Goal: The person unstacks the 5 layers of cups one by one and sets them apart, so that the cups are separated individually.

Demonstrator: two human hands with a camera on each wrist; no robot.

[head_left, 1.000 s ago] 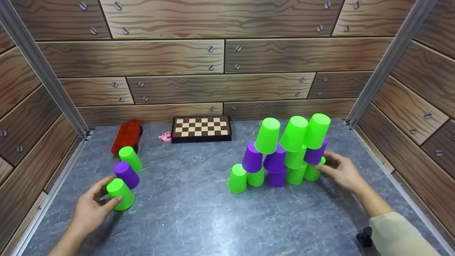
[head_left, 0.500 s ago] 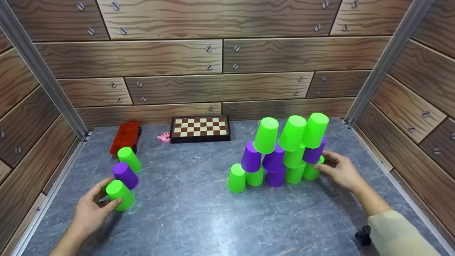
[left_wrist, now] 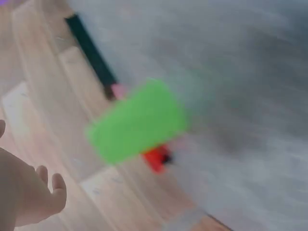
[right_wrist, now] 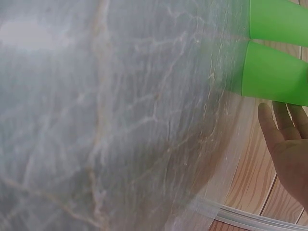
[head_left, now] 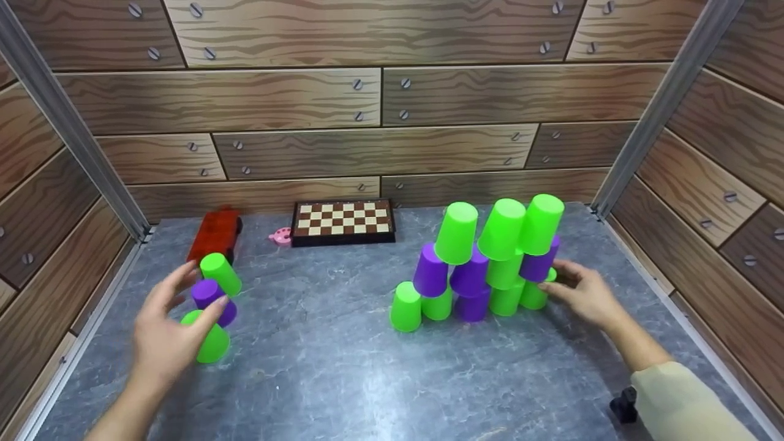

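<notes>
In the head view my left hand [head_left: 165, 331] hovers over the row of cups at the left, its thumb and fingers spread apart. Below it stand an upside-down green cup [head_left: 214, 344], partly hidden by the hand, a purple cup [head_left: 226, 311] and a farther green cup [head_left: 220, 274]. A blurred green cup [left_wrist: 139, 122] fills the middle of the left wrist view. At the right my right hand [head_left: 588, 300] touches the side of the bottom-row end green cup [head_left: 534, 295] with extended fingers. That cup belongs to a three-tier stack of green and purple cups, topped by green cups [head_left: 457, 233].
A chessboard [head_left: 343, 222] lies at the back with a pink toy [head_left: 282, 236] at its left edge. A red toy vehicle [head_left: 215, 234] is behind the left cups. A small black object [head_left: 625, 404] is beside the right sleeve. Wood-patterned walls surround the grey tabletop [head_left: 331, 380].
My left hand has let go of the front green cup and moved up and away from the body, over the purple cup. My right hand has stayed at the stack's end cup.
</notes>
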